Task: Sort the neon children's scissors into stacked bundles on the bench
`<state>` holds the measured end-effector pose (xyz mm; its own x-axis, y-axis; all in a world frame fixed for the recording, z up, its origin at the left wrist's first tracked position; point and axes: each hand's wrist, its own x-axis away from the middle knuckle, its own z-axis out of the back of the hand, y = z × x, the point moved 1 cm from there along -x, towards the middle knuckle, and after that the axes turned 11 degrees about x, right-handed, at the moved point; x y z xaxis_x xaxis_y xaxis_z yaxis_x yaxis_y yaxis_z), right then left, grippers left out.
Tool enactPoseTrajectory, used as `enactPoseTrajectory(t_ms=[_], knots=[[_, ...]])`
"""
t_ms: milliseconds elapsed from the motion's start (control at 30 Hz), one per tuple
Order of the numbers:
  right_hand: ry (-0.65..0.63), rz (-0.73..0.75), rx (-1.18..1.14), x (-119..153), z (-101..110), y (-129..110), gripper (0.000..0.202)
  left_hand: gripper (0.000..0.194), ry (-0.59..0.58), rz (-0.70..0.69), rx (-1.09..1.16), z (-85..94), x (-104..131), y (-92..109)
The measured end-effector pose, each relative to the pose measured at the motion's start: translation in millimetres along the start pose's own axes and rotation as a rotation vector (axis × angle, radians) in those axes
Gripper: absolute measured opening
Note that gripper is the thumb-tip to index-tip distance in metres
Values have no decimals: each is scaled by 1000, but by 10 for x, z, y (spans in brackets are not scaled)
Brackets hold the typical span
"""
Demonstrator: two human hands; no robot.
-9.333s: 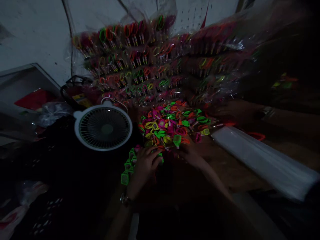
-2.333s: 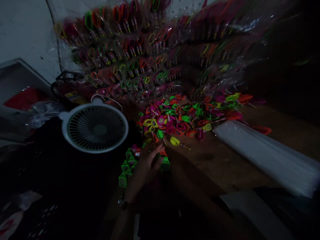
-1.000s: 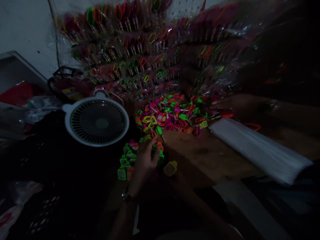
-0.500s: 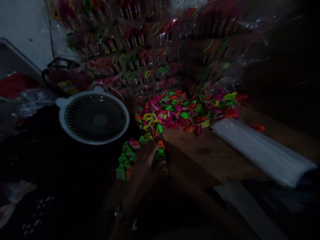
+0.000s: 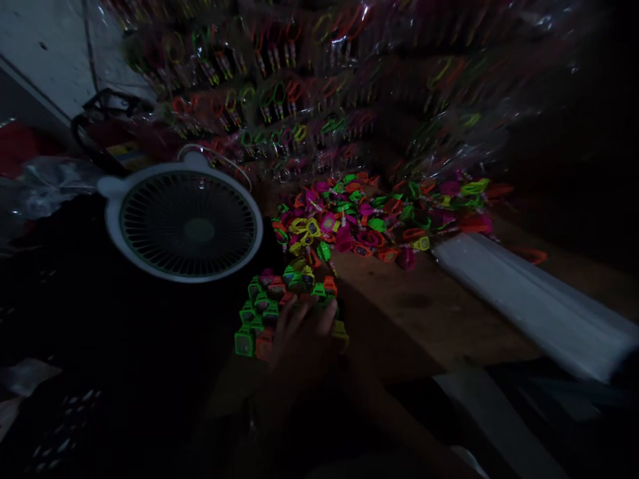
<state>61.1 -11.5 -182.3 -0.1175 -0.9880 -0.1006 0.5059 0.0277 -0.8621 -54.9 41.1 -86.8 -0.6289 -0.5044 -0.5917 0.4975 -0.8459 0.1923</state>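
My left hand [image 5: 304, 336] lies over a cluster of toy watches in green, orange and yellow. Its fingers are apart and bent over the watch faces, touching them. A green watch [image 5: 244, 340] stands at the cluster's lower left corner, beside an orange watch [image 5: 264, 344]. Close against the cluster's right side is a yellow watch [image 5: 340, 335]. My right hand [image 5: 352, 366] is low on that side, nearly lost in the dark; its fingers are hidden. Whatever holds the watches in their rows is too dark to make out.
A loose heap of coloured toy watches [image 5: 359, 226] spreads over the wooden table [image 5: 399, 299]. To the left stands a round white fan [image 5: 184, 223]. Clear plastic packs of toys [image 5: 279, 93] rise behind. A stack of clear plastic sleeves [image 5: 529, 299] lies at right.
My left hand has shifted slightly right over the cluster, uncovering more watches, and its fingers look more spread. The whole view has tilted down a little.
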Motion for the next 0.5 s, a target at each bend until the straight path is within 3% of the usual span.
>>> enactPoseTrajectory(t_ms=[100,300,500], knots=[[16,-28,19,12,-3,-4,28,41,-22,0,-13,-24,-13,28],[0,-76,-12,-8,42,-84,26,47,-64,363,84,-33,10,51],[-10,-25,-24,-56,43,-101,28,51,-145,472,201,-32,66,16]])
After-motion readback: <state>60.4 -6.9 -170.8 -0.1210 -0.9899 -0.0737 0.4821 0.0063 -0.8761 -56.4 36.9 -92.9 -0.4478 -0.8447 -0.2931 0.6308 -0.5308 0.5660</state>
